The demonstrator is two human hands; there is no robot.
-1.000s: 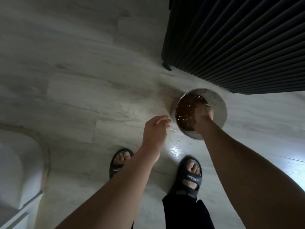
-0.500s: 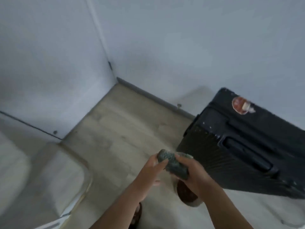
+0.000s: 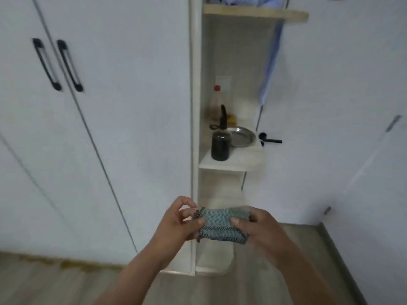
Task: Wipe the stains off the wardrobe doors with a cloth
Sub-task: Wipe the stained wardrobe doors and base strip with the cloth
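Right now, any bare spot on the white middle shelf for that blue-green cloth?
Free: front right corner of the white shelf, bordered by the dark cylindrical jar on its left and the round steel dish behind. Crowded back left: a red-capped bottle and clutter behind the jar. The left hand and right hand grip the blue-green woven cloth.

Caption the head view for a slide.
Left hand and right hand hold a blue-green cloth before the white wardrobe doors.

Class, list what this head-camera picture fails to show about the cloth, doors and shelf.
Head view only.
Wardrobe doors: motion blur hides any stains.
Cloth: ends covered by left hand and right hand.
Dark jar: contents too small, blurred.
Blue garment: cut off by top edge.
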